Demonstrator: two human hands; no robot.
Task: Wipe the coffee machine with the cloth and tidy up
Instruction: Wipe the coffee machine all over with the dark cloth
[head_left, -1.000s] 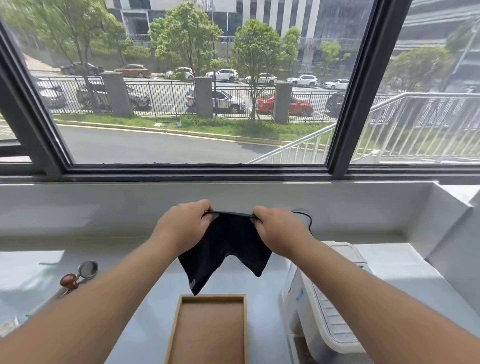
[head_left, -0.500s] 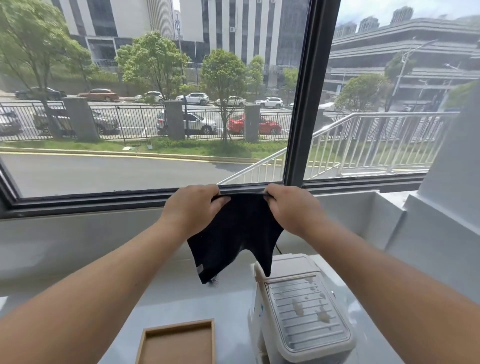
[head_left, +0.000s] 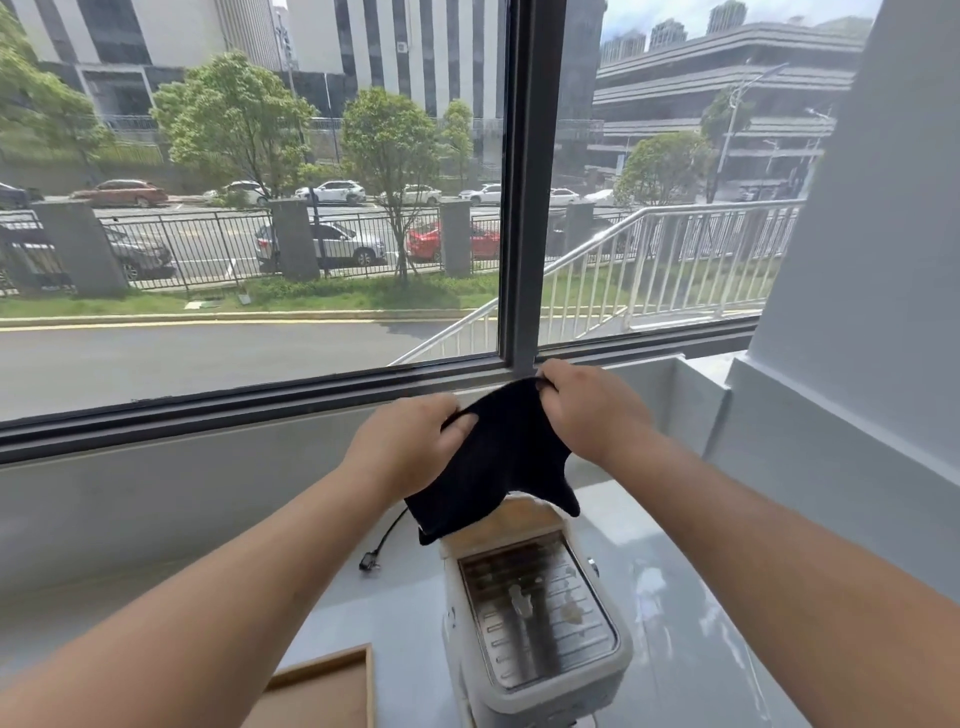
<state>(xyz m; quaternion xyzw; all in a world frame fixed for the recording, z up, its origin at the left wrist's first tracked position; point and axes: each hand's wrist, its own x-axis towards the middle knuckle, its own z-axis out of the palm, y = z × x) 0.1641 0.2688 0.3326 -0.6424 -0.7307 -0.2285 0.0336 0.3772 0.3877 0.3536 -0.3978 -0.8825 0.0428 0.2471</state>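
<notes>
Cloth of soft black fabric (head_left: 493, 467) hung mid-frame, pinched by your left hand (head_left: 405, 447) and right hand (head_left: 592, 410), over the white plastic coffee machine (head_left: 540, 613) at lower centre, so a slack pinch could have dropped it.

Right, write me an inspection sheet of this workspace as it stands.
Surface: pale grey counter, glossy to the right of the machine.
Job's things: white coffee machine, pale blotches on its metal grille; black cloth held up above the machine's rear.
Clutter: wooden tray at the lower edge, left of the machine.
Grips: left grip and right grip, bare hands, each pinch the cloth's top edge.
Cables: black cable, plug end loose on the counter.
Surroundings: window onto a street with parked cars; grey wall at right.
</notes>
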